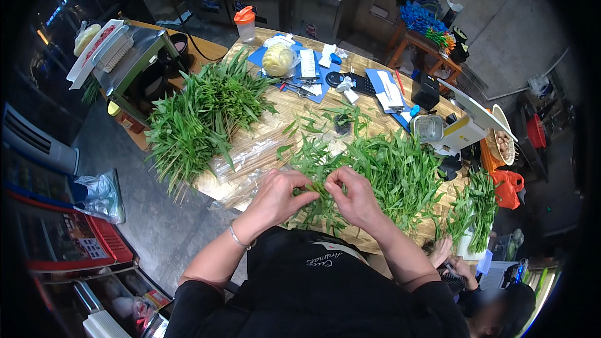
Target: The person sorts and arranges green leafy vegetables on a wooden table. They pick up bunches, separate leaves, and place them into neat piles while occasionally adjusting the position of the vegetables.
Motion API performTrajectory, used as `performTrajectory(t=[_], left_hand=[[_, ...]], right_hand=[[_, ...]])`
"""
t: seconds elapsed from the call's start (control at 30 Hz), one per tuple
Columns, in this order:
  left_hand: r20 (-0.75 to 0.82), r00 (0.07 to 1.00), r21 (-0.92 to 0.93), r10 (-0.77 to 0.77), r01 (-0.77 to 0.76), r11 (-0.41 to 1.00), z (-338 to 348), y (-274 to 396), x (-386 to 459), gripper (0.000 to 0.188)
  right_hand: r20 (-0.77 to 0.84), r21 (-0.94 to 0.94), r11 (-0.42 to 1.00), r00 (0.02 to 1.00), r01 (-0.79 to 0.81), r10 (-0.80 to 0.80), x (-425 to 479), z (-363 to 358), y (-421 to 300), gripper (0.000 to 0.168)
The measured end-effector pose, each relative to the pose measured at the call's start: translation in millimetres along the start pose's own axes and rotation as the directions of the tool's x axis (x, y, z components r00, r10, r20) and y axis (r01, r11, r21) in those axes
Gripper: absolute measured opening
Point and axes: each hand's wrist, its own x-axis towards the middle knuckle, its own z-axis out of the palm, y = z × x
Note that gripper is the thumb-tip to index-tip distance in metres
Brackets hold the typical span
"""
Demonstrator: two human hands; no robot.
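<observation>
Close in front of my body, my left hand (pixel 281 195) pinches a small bunch of leafy greens (pixel 320 189) between thumb and forefinger. From the other side, my right hand (pixel 355 198) grips the same bunch with its fingertips. Whether a skewer runs through the leaves is too small to tell. Loose long-leafed greens, like water spinach (pixel 396 176), lie heaped to the right. Left of my hands, thin wooden skewers (pixel 263 152) rest in and on clear plastic bags. Beyond them at the left is a large pile of greens on skewers (pixel 202 112), sticks pointing outward.
The wooden table (pixel 277 119) bears blue clipboards (pixel 371 77), a wrapped pale round item (pixel 278 60) and an orange-lidded cup (pixel 245 26). A white device (pixel 462 126) stands at right. Another person's hands (pixel 453 258) work near more greens (pixel 479 211). A metal stand (pixel 136 51) rises at left.
</observation>
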Motion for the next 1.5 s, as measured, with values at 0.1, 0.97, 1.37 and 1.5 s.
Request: performTrajectory(t=[0.1,0.97,1.37,1.5], left_hand=[[0.016,1.0,0.003,-0.003,0.003,1.0,0.5,-6.6,-1.3,0.023],[0.075,0.962,0.235,-0.264,0.24,0.942,21.2,-37.3,-79.3,0.052],[-0.431,0.855,0.012,-0.288,0.324,0.946,-62.0,-48.6,-102.3,0.011],[-0.451,0.824,0.001,-0.343,0.385,0.923,-68.6,-39.1,-108.7,0.012]], right_hand=[[-0.01,-0.009,1.0,1.0,-0.028,0.028,-1.1,-1.3,1.1,0.013],[-0.074,0.131,0.924,0.926,-0.359,0.371,-64.5,13.0,53.1,0.015],[-0.02,-0.392,0.917,0.996,0.073,-0.087,55.6,121.2,189.7,0.007],[-0.031,-0.48,0.877,0.999,0.022,-0.042,58.8,133.6,204.0,0.008]])
